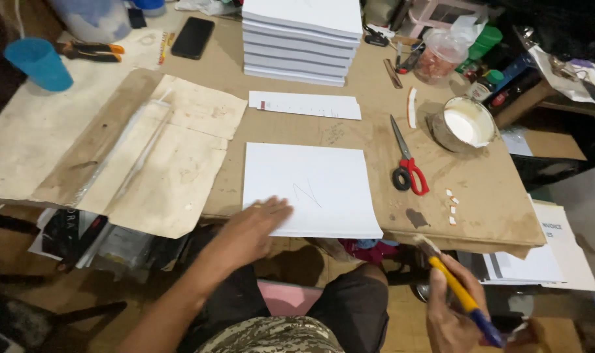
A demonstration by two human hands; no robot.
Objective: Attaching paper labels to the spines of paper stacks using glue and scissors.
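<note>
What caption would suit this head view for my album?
Left hand presses a white paper stack; right hand holds a yellow-handled glue brush.

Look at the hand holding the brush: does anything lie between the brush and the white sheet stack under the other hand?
Nothing visible does. The right hand holds the brush off the table edge; the sheet stack lies apart to its left, the left hand on its near corner. The scissors lie farther back.

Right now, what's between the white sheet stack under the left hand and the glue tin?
In the head view, the red-handled scissors lie on the brown table between the white sheet stack and the glue tin. Otherwise that stretch is bare tabletop.
</note>
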